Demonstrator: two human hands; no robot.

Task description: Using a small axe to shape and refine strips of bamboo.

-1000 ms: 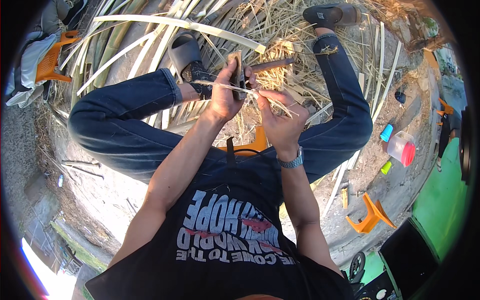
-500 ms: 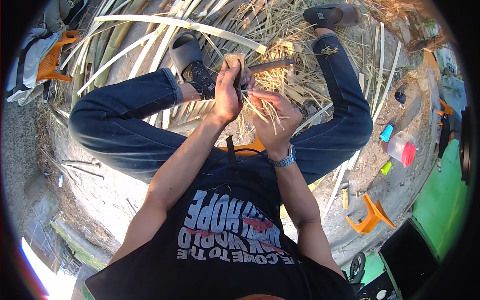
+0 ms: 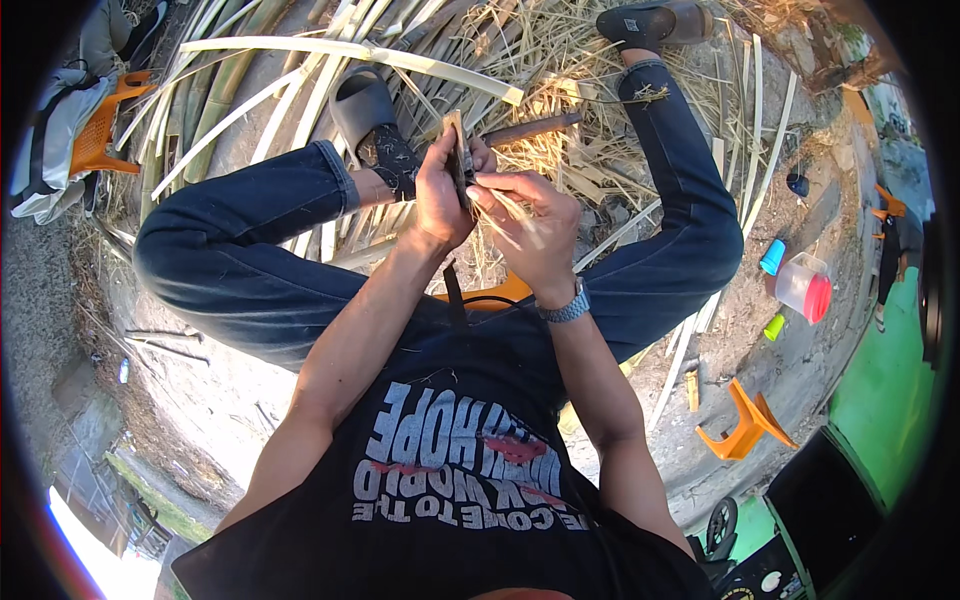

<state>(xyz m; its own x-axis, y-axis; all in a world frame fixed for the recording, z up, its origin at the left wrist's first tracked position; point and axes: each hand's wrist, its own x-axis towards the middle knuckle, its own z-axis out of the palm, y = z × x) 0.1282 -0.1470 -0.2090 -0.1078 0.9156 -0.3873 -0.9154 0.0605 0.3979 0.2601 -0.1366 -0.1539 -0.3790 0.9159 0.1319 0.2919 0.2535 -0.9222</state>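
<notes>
My left hand [image 3: 443,200] is closed round a small flat piece of wood [image 3: 455,135], tan along its edge and dark on the side facing right. Against that dark side, my right hand [image 3: 538,225] pinches a bunch of thin pale bamboo strips [image 3: 512,212], whose loose ends hang over its fingers. The two hands almost meet between my knees. Just beyond them a dark brown stick-like piece [image 3: 535,128] points right; its near end is hidden behind my fingers, so I cannot tell whether it is held.
Split bamboo lengths [image 3: 350,48] and a heap of shavings [image 3: 570,95] cover the ground beyond my feet. To the right are a blue cup [image 3: 772,257], a clear jug with a red lid [image 3: 803,287], a green cup [image 3: 773,327] and an orange stool [image 3: 745,420]. Another person [image 3: 75,120] is at upper left.
The wood piece has turned, so its narrow edge now faces up more. My right hand has shifted slightly left with the strips, and the whole view has moved a little.
</notes>
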